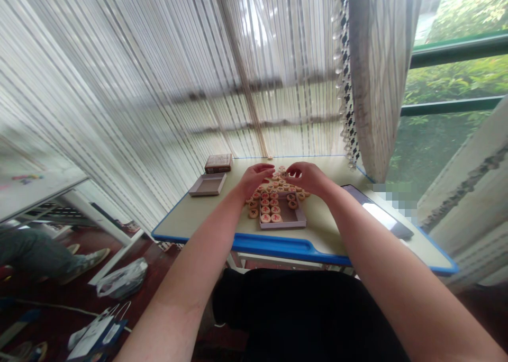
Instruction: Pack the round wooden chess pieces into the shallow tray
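Observation:
A shallow grey box (296, 223) lies on the pale desk (190, 219), holding several round wooden chess pieces (270, 210) with red and black marks. More pieces lie loose behind and to the left of it (253, 213). My left hand (254, 178) hovers over the far pieces with fingers curled, thumb and fingertips close together. My right hand (307, 178) is beside it, fingers bent in a pinch over the same pile. What either pinch holds is too small to make out.
An empty box lid (208, 184) and a closed patterned box (218, 163) sit at the desk's far left. A dark tablet (379, 212) lies at the right. Striped curtains hang behind. Another person's leg and shoe (47, 253), and bags (123, 278), are on the floor at left.

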`<state>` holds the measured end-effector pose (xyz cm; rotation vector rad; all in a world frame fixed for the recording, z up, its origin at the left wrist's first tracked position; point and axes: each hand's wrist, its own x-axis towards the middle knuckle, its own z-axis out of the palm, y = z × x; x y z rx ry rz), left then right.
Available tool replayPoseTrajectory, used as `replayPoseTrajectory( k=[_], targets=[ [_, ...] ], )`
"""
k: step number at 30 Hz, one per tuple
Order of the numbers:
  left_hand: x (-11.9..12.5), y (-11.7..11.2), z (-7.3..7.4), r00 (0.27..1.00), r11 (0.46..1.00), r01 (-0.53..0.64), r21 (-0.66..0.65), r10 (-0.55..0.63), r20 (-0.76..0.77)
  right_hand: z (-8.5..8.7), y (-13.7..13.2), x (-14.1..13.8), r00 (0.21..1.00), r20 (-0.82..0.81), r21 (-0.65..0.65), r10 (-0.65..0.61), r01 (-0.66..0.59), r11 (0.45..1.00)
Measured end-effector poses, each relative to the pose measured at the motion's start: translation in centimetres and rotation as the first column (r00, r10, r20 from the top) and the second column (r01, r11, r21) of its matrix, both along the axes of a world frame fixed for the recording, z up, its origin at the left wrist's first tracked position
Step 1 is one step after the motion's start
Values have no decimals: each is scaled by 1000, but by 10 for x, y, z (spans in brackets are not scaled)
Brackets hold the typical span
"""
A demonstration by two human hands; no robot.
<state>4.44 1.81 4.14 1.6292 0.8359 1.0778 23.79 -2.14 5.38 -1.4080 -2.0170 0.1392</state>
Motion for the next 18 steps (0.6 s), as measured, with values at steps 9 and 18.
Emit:
replayPoseTrajectory(
  k=[9, 18],
  targets=[
    [2, -3, -3, 902, 951, 59, 305, 80, -423, -4, 1, 11, 986, 120, -435, 112, -50, 899],
    [12, -6, -8, 880, 863, 244, 442, -6, -475, 2, -4, 11, 975, 172, -533, 141, -28, 846]
  ],
)
